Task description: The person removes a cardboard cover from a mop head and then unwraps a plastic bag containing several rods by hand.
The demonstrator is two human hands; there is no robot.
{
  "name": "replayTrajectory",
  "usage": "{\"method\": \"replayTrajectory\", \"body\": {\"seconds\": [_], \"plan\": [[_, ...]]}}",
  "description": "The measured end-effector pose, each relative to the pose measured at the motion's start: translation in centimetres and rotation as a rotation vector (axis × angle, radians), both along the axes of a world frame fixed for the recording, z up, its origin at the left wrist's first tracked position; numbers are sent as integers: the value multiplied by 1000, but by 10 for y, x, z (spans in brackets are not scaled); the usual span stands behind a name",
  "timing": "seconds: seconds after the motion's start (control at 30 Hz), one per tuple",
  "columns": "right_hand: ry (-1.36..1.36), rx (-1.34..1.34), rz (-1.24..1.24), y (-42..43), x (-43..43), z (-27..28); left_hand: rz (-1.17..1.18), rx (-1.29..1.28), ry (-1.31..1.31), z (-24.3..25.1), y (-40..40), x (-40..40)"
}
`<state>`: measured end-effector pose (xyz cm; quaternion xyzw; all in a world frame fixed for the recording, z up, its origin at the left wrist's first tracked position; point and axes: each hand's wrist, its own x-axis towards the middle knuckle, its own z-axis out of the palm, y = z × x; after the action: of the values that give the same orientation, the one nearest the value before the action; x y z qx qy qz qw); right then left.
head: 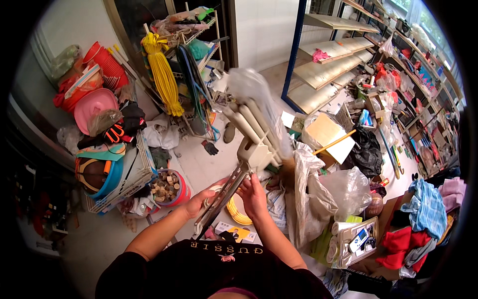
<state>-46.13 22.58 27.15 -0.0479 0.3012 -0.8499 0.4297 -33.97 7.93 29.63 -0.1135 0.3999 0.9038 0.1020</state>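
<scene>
Between my hands is a folded stand with a beige plastic hub [254, 154], thick beige arms and shiny metal tubes [220, 202]. It lies aslant, its tubes pointing towards my body. My left hand [198, 202] holds the tube section from the left, its fingers partly hidden behind it. My right hand [254, 196] grips close below the hub, thumb up against it. A clear plastic bag [252, 84], blurred, covers the far end of the arms. Under the stand, a coil of yellow cord [239, 213] and a printed box [236, 232] are partly visible.
Left stand a red bucket of wooden pieces [168, 187] and a blue basin [102, 175]. Yellow rope [162, 74] hangs on a wire rack ahead. Right are a whitish woven sack [308, 194], a black bag [364, 151] and shelving [325, 71]. A dark glove [211, 148] lies on the floor.
</scene>
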Motion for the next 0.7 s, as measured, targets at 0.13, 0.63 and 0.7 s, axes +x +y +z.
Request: {"method": "replayTrajectory", "body": {"seconds": [0.13, 0.63, 0.7], "plan": [[-5, -55, 10, 0, 4, -5, 44, -565, 10, 1, -2, 3], [-282, -95, 6, 4, 23, -38, 47, -1621, -30, 21, 58, 34], [-275, -161, 8, 5, 25, -43, 11, -1554, -35, 22, 55, 32]]}}
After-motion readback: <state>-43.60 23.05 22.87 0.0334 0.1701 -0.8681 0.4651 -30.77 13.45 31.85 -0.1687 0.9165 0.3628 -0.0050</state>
